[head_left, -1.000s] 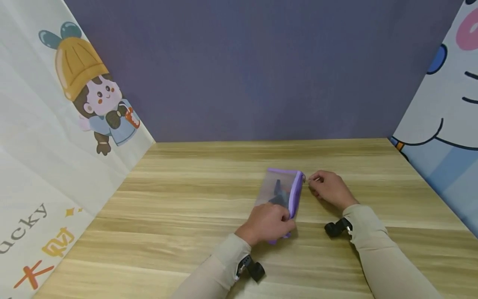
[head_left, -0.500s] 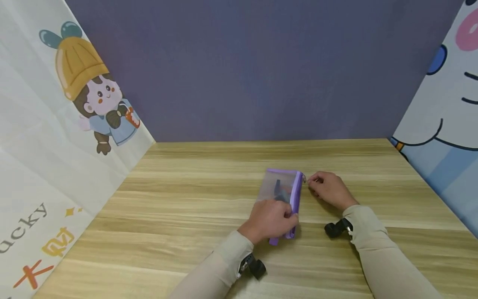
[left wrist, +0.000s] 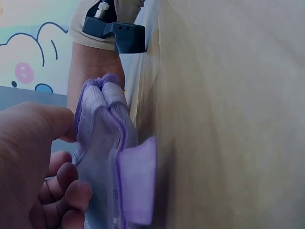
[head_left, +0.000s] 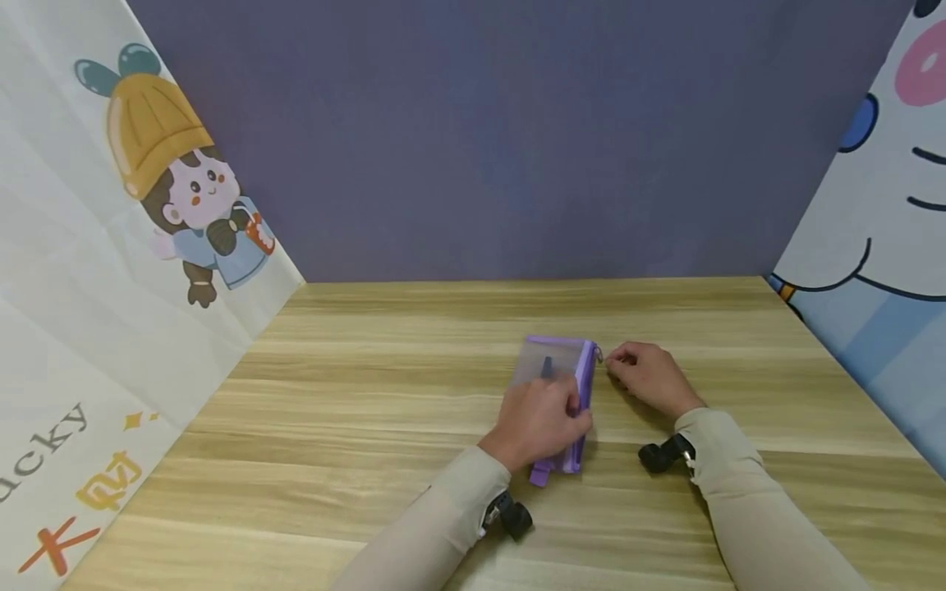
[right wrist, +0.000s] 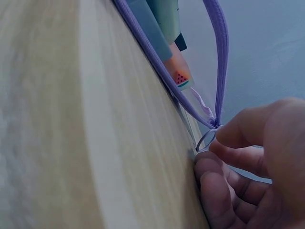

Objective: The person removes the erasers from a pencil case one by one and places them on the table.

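A see-through pencil pouch [head_left: 526, 359] with purple trim lies on the table, its zip edge [head_left: 583, 386] to the right. My left hand [head_left: 535, 419] reaches over it and grips this edge, thumb against the pouch's side in the left wrist view; whether a zip slider is between the fingers I cannot tell. A purple fabric tab [left wrist: 138, 181] sticks out at the near end. At the far corner my right hand [head_left: 650, 377] pinches a small metal ring [right wrist: 206, 139]. Beside the ring the pouch's mouth gapes, showing pens [right wrist: 150, 26] and a watermelon-printed piece [right wrist: 180, 71] inside.
The wood-grain table [head_left: 369, 410] extends around the pouch, with a dark blue-grey panel [head_left: 480, 139] behind it. Printed cartoon sheets [head_left: 199, 205] stand along the left and right sides. Each sleeve cuff carries a black wrist camera [head_left: 665, 453].
My left hand has slid away from me along the zip edge, uncovering the pouch's near end and covering more of its middle. The right hand stays at the ring.
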The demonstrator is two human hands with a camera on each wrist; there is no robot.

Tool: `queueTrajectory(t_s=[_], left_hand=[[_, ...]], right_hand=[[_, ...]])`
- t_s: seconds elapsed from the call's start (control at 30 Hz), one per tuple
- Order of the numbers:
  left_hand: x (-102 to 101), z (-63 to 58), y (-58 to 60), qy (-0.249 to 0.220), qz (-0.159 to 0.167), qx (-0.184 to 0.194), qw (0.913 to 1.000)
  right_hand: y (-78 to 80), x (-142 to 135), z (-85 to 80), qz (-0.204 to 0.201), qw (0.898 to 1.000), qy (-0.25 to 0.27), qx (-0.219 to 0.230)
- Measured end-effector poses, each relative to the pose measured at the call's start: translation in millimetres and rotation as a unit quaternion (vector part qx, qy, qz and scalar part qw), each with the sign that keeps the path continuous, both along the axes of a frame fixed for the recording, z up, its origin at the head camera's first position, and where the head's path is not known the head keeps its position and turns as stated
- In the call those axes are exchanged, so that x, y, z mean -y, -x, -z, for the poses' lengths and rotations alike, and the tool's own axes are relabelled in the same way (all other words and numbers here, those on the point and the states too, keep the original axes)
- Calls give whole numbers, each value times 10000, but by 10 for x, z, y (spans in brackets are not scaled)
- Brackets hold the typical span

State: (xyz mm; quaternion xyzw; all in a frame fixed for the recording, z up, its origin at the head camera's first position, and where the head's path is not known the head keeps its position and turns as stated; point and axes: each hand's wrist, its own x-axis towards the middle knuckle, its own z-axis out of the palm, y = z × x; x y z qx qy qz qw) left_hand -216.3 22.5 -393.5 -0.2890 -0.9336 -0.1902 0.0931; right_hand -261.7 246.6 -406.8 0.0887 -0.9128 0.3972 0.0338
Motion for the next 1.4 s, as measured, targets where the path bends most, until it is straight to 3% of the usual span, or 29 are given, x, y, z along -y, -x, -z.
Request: queueTrajectory(t_s=[0.23, 0.63, 0.77, 1.1, 1.4], left_hand=[[-47, -36, 78, 211, -371, -67, 9991], [-152, -124, 230, 987, -549, -196, 9934], [-191, -119, 269, 1050, -662, -61, 9922], [-206, -89, 330, 693, -729, 269, 9946], [-154, -29, 386, -54, -603, 73, 9981]], right_hand=[[9, 3, 17, 43, 9996, -194, -212], [23, 16, 37, 137, 9989, -354, -291], [32, 3, 52, 198, 9982, -430, -359], [13, -17, 57, 172, 9991, -249, -301], [2, -21, 70, 100, 9997, -106, -181]])
